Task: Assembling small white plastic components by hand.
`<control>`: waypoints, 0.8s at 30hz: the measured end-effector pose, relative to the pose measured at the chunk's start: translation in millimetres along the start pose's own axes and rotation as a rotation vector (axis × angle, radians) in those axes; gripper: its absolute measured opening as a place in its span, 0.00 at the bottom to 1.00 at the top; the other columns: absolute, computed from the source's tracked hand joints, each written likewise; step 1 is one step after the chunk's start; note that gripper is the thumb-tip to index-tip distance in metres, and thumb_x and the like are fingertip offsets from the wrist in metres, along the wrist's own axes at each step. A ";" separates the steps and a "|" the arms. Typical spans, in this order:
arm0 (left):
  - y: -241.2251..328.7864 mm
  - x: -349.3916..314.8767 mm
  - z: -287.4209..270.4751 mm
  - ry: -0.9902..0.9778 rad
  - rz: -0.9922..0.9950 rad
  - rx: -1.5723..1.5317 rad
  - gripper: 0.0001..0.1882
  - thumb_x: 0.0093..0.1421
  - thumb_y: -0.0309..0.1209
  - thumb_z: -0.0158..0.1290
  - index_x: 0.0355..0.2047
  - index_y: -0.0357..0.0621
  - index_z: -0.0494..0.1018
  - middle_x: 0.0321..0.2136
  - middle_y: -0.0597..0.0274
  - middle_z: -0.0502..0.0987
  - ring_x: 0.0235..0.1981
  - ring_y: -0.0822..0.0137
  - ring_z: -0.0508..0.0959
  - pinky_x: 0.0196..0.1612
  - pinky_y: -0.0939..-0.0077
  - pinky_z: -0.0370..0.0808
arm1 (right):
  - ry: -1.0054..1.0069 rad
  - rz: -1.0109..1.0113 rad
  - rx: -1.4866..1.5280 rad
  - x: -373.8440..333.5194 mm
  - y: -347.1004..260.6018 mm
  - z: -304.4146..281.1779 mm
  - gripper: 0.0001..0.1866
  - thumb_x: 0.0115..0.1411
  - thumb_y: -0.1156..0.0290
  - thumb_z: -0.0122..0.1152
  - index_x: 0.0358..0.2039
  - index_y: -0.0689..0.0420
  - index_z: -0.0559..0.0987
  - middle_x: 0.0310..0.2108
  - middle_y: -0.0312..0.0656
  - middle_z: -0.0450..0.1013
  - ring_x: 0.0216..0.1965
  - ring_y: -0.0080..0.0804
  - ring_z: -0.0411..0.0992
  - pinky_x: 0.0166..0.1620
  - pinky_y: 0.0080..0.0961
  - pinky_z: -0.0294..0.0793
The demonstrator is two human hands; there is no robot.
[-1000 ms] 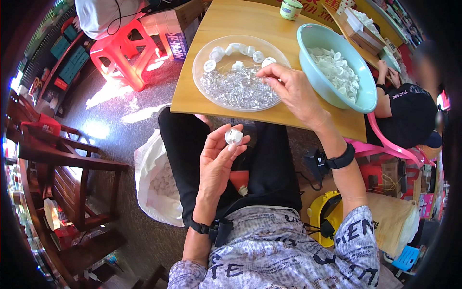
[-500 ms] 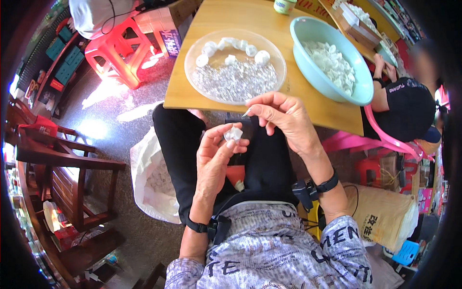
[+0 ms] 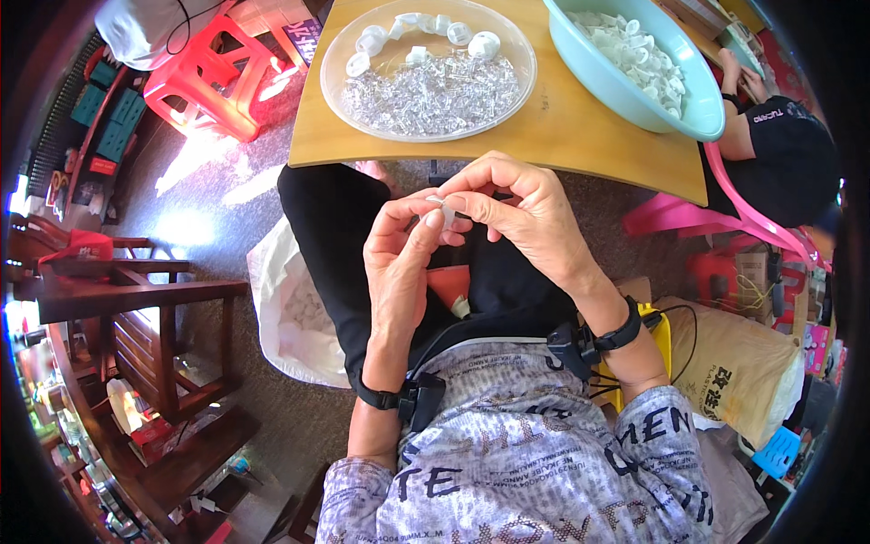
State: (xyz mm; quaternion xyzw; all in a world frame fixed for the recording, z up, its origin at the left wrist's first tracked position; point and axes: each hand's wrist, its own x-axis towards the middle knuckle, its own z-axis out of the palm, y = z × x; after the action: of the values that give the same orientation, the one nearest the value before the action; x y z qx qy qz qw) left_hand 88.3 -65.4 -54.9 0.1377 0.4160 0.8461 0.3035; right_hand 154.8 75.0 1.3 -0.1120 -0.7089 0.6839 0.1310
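Observation:
Above my lap, my left hand pinches a small white plastic part between thumb and fingers. My right hand is closed against it, thumb and forefinger meeting at the part's upper edge. The small thin piece held in the right fingers is mostly hidden there. Beyond the hands, a clear round tray stands on the table, holding a heap of small clear plastic pieces and several white parts along its far side. To its right, a light-blue basin contains many translucent white pieces.
The yellow wooden table has its near edge just past my hands. A white sack stands left of my legs, near a dark wooden chair. A red stool is farther off. Another person sits at the right.
My right hand has moved left and down, bringing its thin piece against the white part in my left hand. The view has shifted, so the table sits higher in it.

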 end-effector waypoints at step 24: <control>-1.2 7.4 -7.7 -0.042 -0.020 -0.070 0.22 0.64 0.23 0.48 0.58 0.35 0.61 0.52 0.47 0.70 0.46 0.68 0.75 0.49 0.74 0.75 | 0.110 -0.326 -0.329 -4.3 14.5 11.1 0.05 0.56 0.79 0.60 0.34 0.62 0.77 0.32 0.41 0.77 0.30 0.28 0.78 0.30 0.20 0.78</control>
State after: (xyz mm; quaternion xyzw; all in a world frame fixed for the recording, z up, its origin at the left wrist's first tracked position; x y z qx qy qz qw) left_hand 79.3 -65.0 -60.7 0.1407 0.3812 0.8539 0.3253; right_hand 154.8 63.6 -13.7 -0.0528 -0.8113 0.5218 0.2581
